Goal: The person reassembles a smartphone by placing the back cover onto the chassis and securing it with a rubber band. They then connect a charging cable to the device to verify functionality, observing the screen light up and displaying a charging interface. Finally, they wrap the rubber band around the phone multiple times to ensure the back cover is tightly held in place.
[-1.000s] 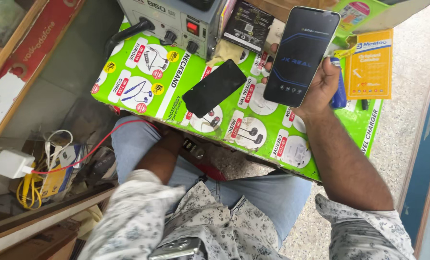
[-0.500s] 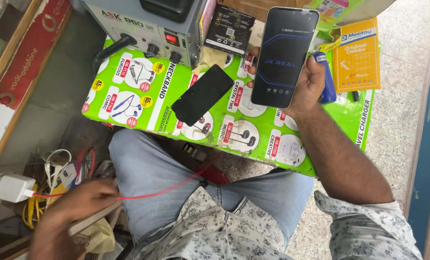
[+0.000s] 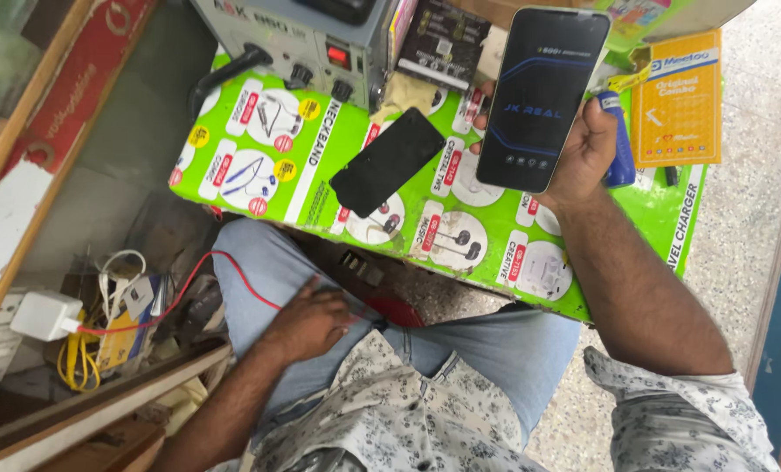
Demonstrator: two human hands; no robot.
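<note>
Right hand [image 3: 587, 144] grips a smartphone [image 3: 543, 96] upright above the green tabletop [image 3: 321, 162], screen lit. Left hand [image 3: 307, 319] rests on the thigh, fingers loosely curled at a red wire [image 3: 233, 271]. A black phone [image 3: 388, 162] lies flat on the tabletop.

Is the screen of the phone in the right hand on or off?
On. The phone held up in the right hand shows blue lines and light lettering, while the other phone lying on the green board is plain black.
</note>
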